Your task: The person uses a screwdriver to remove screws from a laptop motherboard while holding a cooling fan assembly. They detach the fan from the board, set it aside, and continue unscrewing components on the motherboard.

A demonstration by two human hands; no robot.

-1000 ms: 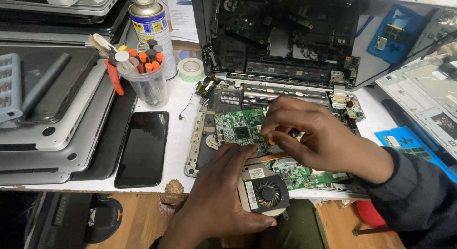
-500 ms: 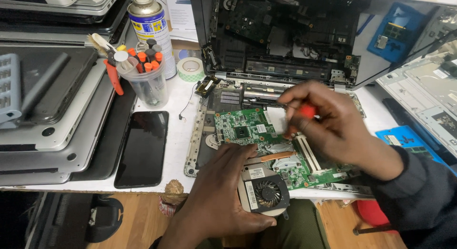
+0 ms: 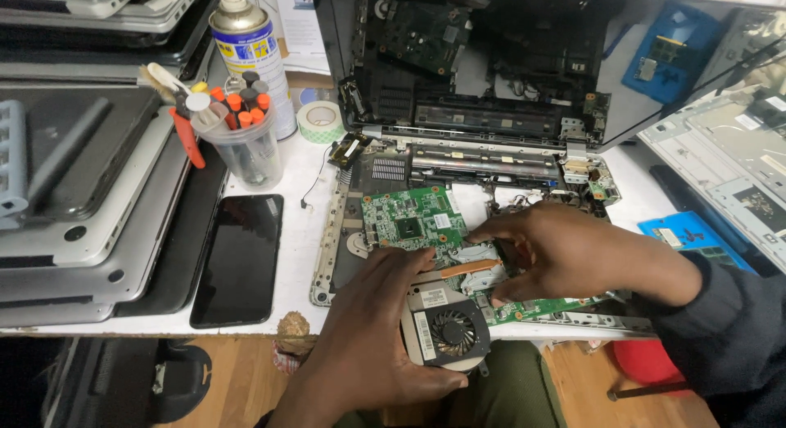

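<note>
Left hand (image 3: 372, 338), lower centre of frame, lies palm down with fingers loosely spread; fingertips rest on the green circuit board (image 3: 413, 223), the thumb wraps the lower edge of the round cooling fan (image 3: 452, 334). Right hand (image 3: 565, 252), centre right, fingers curled and gathered, tips pressing onto the metal heat plate and copper pipe (image 3: 467, 268) between board and fan; whether it pinches anything, I cannot tell. The board sits directly under and between both hands, inside the opened laptop base (image 3: 344, 231), with the fan at its lower edge, overhanging the surface (image 3: 303, 256) rim.

Behind, upper centre: the laptop's lid half (image 3: 458, 59), stripped, standing up. Left of the base: a black phone (image 3: 237, 260) lying flat. Upper left: clear cup of tools (image 3: 246, 145), spray can (image 3: 246, 47), tape roll (image 3: 321, 119). Far left: stacked laptops (image 3: 74, 190). Right edge: blue mat (image 3: 696, 235), just beyond the right wrist.
</note>
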